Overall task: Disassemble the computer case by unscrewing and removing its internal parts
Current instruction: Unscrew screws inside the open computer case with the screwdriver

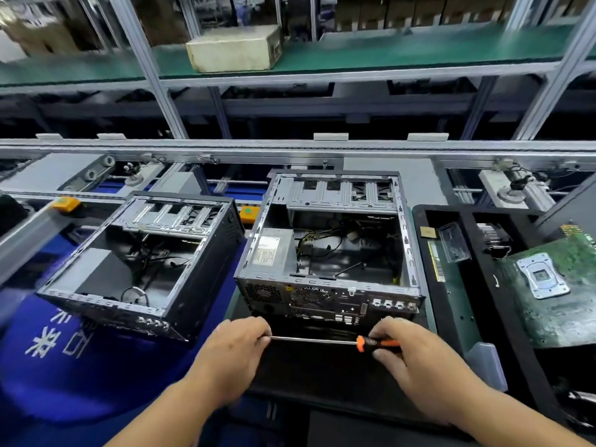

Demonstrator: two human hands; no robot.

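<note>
An open computer case (407,233) lies on its side at centre, its rear panel toward me, with a grey power supply (272,251) and loose cables inside. In front of it I hold a screwdriver (316,341) level, its shaft pointing left. My right hand (416,353) grips the orange-and-black handle. My left hand (238,346) pinches the tip of the shaft. Both hands are just below the case's rear panel and do not touch it.
A second open case (206,262) sits tilted to the left on a blue surface. On the right, a black tray (451,304) holds a memory stick and a green motherboard (561,301). A conveyor rail (290,146) and shelving run behind.
</note>
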